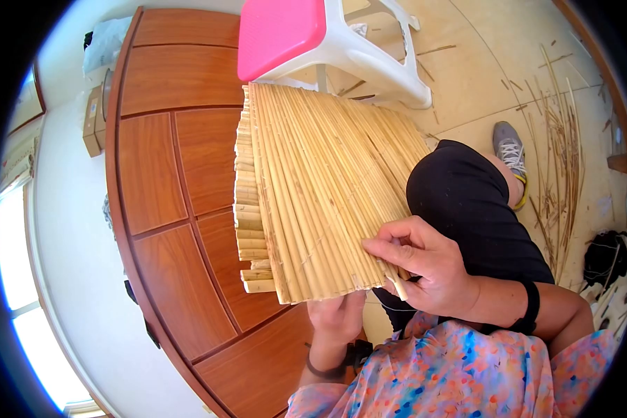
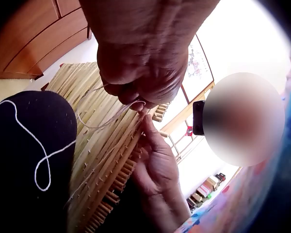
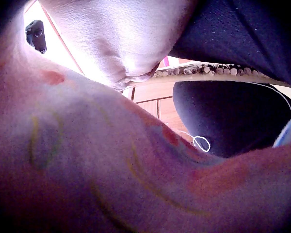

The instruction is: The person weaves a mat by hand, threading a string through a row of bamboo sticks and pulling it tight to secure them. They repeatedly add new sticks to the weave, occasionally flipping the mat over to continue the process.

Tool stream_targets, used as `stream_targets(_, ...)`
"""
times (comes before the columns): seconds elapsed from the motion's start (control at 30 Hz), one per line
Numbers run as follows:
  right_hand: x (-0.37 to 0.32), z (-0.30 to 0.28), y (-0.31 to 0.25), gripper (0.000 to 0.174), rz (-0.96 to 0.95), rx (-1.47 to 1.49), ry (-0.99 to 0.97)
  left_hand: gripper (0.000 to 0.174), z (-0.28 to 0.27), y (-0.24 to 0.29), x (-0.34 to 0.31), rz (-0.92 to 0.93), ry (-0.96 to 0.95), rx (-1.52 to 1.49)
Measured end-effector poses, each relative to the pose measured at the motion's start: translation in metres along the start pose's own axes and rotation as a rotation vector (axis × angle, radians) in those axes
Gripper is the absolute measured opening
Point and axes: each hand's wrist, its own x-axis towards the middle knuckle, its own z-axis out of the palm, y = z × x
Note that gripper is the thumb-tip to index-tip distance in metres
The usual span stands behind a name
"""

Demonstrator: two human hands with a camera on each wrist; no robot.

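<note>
A mat of pale reed stalks lies across the person's lap and reaches forward to the stool, its stalks bound by thread. My right hand pinches a reed stalk at the mat's near right corner, between thumb and fingers. Below the near edge is my left hand, partly hidden by the mat in the head view. In the left wrist view its curled fingers pinch a thin white string, which loops down over the dark-clad knee. Both hands' fingertips are close together at the mat's edge there.
A white stool with a pink seat stands beyond the mat. A brown wooden cabinet is on the left. Loose reed strips litter the tiled floor at right, near a grey shoe and a black bag-like bundle.
</note>
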Motion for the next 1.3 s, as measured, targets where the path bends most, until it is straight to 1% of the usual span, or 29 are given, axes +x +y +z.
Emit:
stream_targets(0.1, -0.002, 0.001, 0.003, 0.049, 0.024, 0.048, -0.011, 0.029, 0.011, -0.004, -0.009, -0.098, 0.059, -0.086)
stream_targets(0.2, 0.0, -0.001, 0.002, 0.048, 0.012, 0.031, -0.028, 0.029, 0.015, -0.004, -0.013, -0.146, 0.09, -0.115)
stream_targets(0.33, 0.001, -0.001, 0.002, 0.048, -0.017, 0.029, -0.024, 0.029, 0.022, 0.0, -0.012, -0.14, 0.145, -0.094)
stream_targets(0.53, 0.0, 0.001, 0.006, 0.048, -0.012, 0.065, -0.021, 0.028, 0.026, 0.01, -0.005, -0.047, 0.199, -0.008)
stream_targets(0.67, 0.0, 0.003, 0.008, 0.05, -0.045, 0.07, -0.013, 0.028, 0.025, 0.012, -0.003, -0.05, 0.205, 0.015)
stream_targets(0.83, -0.002, 0.004, 0.009, 0.051, -0.032, 0.081, -0.025, 0.027, 0.026, 0.01, -0.003, -0.057, 0.221, 0.021)
stream_targets(0.93, 0.0, 0.0, 0.006, 0.051, -0.033, 0.052, -0.033, 0.027, 0.02, 0.01, -0.004, -0.107, 0.162, 0.018)
stream_targets(1.03, 0.001, -0.001, 0.004, 0.051, -0.032, 0.045, -0.036, 0.028, 0.014, 0.01, -0.005, -0.079, 0.114, 0.083)
stream_targets(1.1, 0.001, -0.002, 0.003, 0.05, -0.034, 0.026, -0.019, 0.028, 0.013, 0.007, -0.008, -0.138, 0.086, 0.013)
stream_targets(1.17, 0.001, -0.001, 0.0, 0.049, -0.043, -0.014, 0.009, 0.028, 0.013, 0.007, -0.009, -0.145, 0.076, -0.016)
stream_targets(1.3, -0.008, 0.001, 0.005, 0.041, -0.189, -0.092, 0.039, 0.028, 0.013, 0.009, -0.006, -0.087, 0.088, -0.002)
